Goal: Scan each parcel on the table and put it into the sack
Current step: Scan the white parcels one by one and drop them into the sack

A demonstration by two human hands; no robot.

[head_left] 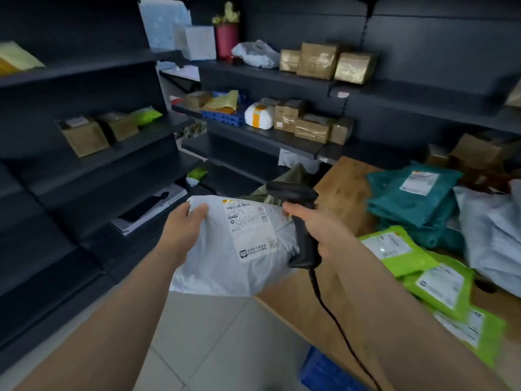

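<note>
Left hand point(184, 230) grip clamped on white parcel point(225, 255), label point(251, 230) up, off the counter point(341, 193). Right hand point(315, 230) grip wrapped around scanner point(298, 218), just right of the label. Best tilt barcode flat toward scanner nose, parcel taut. Olive sack point(287, 182) beyond the grip; contents hidden.

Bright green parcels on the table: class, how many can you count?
3: one nearest the scanner, one behind it, one at the near edge. Others may lie hidden beneath.

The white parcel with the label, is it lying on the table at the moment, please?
No, the white parcel is held up in the left hand, off the table.
</note>
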